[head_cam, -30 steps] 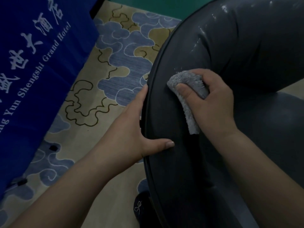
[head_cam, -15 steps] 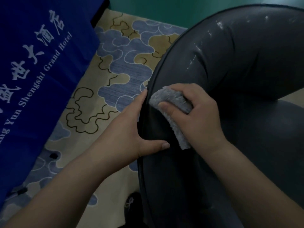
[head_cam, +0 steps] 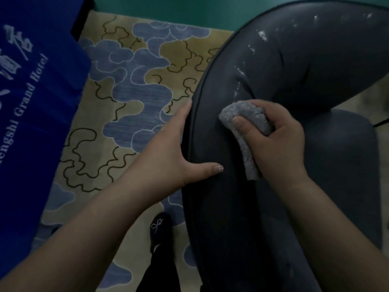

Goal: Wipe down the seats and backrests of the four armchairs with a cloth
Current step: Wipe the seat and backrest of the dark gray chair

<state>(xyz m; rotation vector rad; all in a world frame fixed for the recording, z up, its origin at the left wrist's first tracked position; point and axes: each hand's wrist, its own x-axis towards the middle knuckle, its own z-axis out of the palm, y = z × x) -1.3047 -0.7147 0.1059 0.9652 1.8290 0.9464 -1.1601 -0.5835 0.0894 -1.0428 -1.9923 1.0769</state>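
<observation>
Right hand has fingers curled round one grey fluffy cloth, bunched, pressing it against the armchair backrest; a strip of cloth hangs below the palm. Left hand is on the same chair: fingers straight along the outer side of the piped rim, thumb flat across the top, holding nothing. One armchair in view, dark grey smooth leather-like upholstery, rounded curved back with white scuffed flecks above the cloth; seat cushion to the right of the cloth. Left of the chair: patterned carpet, tan with blue cloud shapes, one black shoe with a small bow motif, then a blue fabric with white "Grand Hotel" lettering.
</observation>
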